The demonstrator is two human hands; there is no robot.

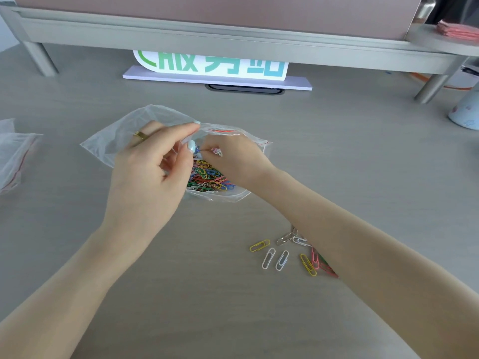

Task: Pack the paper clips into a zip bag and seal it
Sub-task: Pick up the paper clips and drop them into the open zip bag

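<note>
The grey counter (337,156) spreads under my arms, its far edge tucked beneath a grey metal shelf (233,35) that hides the top of a white sign with green and blue lettering (210,66). In the middle lies the clear plastic zip bag with a red seal strip (108,141), its mouth facing right and partly covered by both my hands. My left hand (150,172) pinches the bag's upper lip between thumb and forefinger, holding it up. My right hand (233,159) has its fingers curled at the mouth, pinching a few clips; the fingertips are mostly hidden. A heap of mixed-colour paper clips (207,177) sits inside the bag. Loose paper clips (282,252) lie on the counter nearer me, some hidden under my right forearm. Spare clear bags (13,154) are cut off at the left edge.
</note>
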